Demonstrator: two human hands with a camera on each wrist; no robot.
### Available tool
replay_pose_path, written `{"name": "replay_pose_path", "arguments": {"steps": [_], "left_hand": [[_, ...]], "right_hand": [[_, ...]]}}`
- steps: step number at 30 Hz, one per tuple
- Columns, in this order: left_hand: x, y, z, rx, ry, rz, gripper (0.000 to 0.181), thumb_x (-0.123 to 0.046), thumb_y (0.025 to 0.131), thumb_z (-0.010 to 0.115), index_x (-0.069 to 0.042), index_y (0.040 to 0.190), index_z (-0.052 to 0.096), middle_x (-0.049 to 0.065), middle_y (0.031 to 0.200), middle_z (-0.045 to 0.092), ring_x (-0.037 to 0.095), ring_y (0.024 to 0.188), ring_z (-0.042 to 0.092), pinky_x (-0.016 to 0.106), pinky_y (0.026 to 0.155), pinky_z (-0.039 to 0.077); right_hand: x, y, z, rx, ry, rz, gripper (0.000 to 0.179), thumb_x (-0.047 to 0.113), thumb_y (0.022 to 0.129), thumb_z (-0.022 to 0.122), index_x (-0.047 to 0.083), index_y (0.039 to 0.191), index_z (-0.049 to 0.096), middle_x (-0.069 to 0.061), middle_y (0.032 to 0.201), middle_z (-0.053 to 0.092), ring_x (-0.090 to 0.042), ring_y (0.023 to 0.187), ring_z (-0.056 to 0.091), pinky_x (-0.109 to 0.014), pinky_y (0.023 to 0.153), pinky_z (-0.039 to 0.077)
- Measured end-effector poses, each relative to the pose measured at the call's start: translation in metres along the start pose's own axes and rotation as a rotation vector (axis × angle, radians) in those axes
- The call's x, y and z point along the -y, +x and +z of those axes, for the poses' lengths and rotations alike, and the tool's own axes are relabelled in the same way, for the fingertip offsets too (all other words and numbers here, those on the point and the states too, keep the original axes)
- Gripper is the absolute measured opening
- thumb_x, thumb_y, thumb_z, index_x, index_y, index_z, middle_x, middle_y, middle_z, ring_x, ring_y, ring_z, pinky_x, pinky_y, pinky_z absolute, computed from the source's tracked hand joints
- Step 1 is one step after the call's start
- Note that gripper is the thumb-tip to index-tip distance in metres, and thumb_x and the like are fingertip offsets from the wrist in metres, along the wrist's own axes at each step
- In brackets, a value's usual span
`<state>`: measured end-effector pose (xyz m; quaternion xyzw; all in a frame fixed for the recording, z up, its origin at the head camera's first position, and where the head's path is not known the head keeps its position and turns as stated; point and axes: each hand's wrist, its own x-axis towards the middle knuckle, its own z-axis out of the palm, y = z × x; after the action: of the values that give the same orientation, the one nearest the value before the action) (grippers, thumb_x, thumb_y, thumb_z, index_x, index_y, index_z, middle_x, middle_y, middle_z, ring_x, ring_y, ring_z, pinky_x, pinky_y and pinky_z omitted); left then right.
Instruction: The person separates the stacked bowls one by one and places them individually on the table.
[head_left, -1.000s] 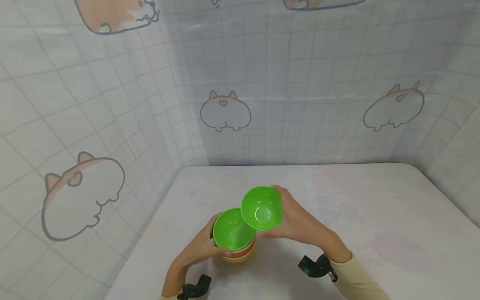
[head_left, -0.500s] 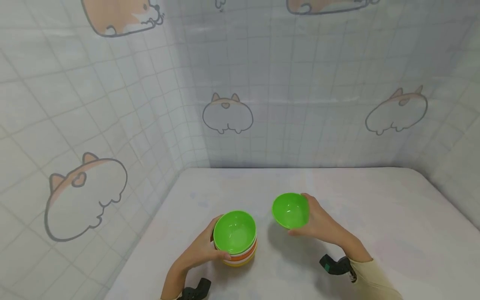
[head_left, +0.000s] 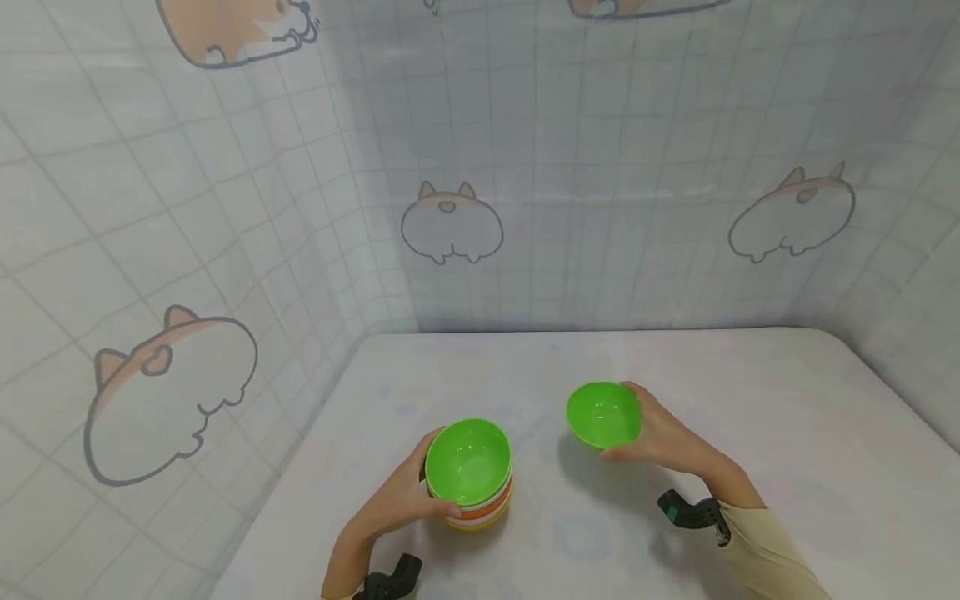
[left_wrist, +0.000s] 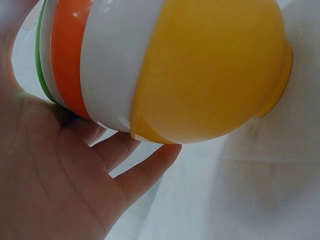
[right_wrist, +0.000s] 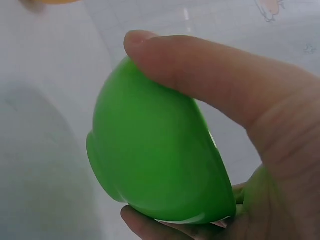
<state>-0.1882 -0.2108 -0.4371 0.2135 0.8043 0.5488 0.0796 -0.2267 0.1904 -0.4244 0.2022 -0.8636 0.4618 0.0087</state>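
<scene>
Bowl [head_left: 602, 414] hangs above the worktop [head_left: 735, 400], between its left and right edges, pinched between thumb and fingers of the right hand [head_left: 669, 439]; smooth and held at one side, it could slip if that pinch slackens. The left hand [head_left: 407, 496] curls partway round the stack [head_left: 470, 468], nearer the left edge; an uneven pull might tip it. Room to move lies toward the far and right edges; the near edge is out of view
</scene>
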Motion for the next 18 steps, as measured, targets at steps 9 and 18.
{"name": "replay_pose_path", "arguments": {"steps": [9, 18], "left_hand": [[-0.0005, -0.0012, -0.0006, 0.007, -0.012, -0.004, 0.101, -0.018, 0.067, 0.088, -0.015, 0.149, 0.029, 0.003, 0.143, 0.043, 0.024, 0.131, 0.040, 0.046, 0.104, 0.030], [-0.0022, -0.0027, -0.0012, -0.002, -0.006, -0.017, 0.101, -0.018, 0.067, 0.088, -0.016, 0.150, 0.029, 0.002, 0.143, 0.043, 0.023, 0.131, 0.041, 0.047, 0.105, 0.030]], "right_hand": [[-0.0097, 0.0007, 0.0049, 0.028, -0.014, -0.011, 0.094, 0.027, 0.065, 0.090, -0.005, 0.135, 0.036, -0.016, 0.123, 0.049, -0.031, 0.109, 0.051, -0.049, 0.084, 0.045], [-0.0112, 0.0011, 0.0046, 0.034, -0.036, -0.016, 0.095, 0.027, 0.064, 0.090, -0.007, 0.134, 0.036, -0.017, 0.122, 0.049, -0.032, 0.108, 0.051, -0.049, 0.084, 0.045]]}}
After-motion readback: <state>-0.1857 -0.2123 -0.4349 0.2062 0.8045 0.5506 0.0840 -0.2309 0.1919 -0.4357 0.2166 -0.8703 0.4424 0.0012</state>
